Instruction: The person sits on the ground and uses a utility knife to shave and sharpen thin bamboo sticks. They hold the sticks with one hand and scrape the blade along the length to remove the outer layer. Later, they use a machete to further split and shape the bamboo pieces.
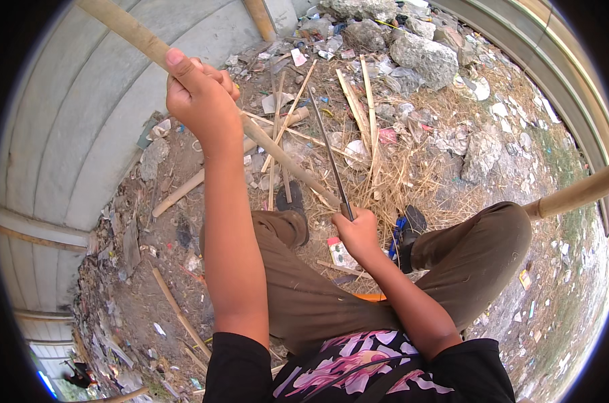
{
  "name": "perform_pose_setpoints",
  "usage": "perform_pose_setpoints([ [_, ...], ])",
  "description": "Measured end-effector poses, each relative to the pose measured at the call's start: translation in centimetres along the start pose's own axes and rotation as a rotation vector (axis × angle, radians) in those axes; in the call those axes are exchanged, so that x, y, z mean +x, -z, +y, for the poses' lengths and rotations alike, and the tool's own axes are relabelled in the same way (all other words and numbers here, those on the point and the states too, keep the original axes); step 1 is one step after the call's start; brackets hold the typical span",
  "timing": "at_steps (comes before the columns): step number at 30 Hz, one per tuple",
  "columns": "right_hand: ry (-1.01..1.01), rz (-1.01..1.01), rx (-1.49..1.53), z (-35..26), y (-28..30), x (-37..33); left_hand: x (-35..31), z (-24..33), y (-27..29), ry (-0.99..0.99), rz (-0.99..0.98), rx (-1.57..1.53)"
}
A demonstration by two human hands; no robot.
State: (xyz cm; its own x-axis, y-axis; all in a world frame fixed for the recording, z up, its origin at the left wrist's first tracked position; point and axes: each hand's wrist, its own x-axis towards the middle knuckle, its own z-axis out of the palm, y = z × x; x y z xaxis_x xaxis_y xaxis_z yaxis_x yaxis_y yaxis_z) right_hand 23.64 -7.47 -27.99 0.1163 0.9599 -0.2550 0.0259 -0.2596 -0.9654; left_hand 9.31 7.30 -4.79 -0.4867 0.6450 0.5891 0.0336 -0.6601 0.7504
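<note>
Bamboo pole [284,154] is the thing being worked here: in the head view it slants from the upper left down toward the middle, held up over the littered ground [519,316], lower end right by the right hand [358,235]. The left hand [200,97] is wrapped round the upper stretch, thumb lying along it. The right one is curled tight on the near end of a long dark blade [329,149] that points up and away beside the pole. Can't tell from here if blade or fist actually touches the bamboo.

Progress-wise, I'd say a fair bit is done: split bamboo strips [355,101] lie out past the shoes [415,218], with straw-coloured scraps [388,174] heaped near them (shavings or dry grass, no idea which). The held pole looks round and whole wherever I can see it, so its share seems left to do. Another bamboo length [179,193], lying on the dirt behind the left forearm, looks unsplit too, so my guess is somewhere mid-batch.
</note>
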Motion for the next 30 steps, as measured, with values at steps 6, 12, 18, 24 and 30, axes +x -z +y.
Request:
perform_pose_setpoints([
  [6, 0.599, 0.127, 0.454, -4.4, 0.0, -1.9, -0.5, -0.2, -0.1, -0.037, -0.033, 0.012],
  [12, -0.479, -0.062, -0.351, 8.6, 0.6, 1.0, 0.4, 0.1, -0.7, -0.003, -0.098, 0.006],
  [18, 0.232, -0.003, -0.152, -6.8, 1.4, -1.7, -0.3, -0.4, -0.2, -0.031, -0.075, -0.01],
  [24, 0.506, 0.017, 0.201, -3.0, 0.0, -1.3, -0.4, -0.7, -0.4, -0.06, -0.049, -0.022],
  [30, -0.581, -0.026, -0.352, 17.0, 2.5, 1.0, 0.6, -0.4, -0.5, -0.033, -0.049, -0.029],
])
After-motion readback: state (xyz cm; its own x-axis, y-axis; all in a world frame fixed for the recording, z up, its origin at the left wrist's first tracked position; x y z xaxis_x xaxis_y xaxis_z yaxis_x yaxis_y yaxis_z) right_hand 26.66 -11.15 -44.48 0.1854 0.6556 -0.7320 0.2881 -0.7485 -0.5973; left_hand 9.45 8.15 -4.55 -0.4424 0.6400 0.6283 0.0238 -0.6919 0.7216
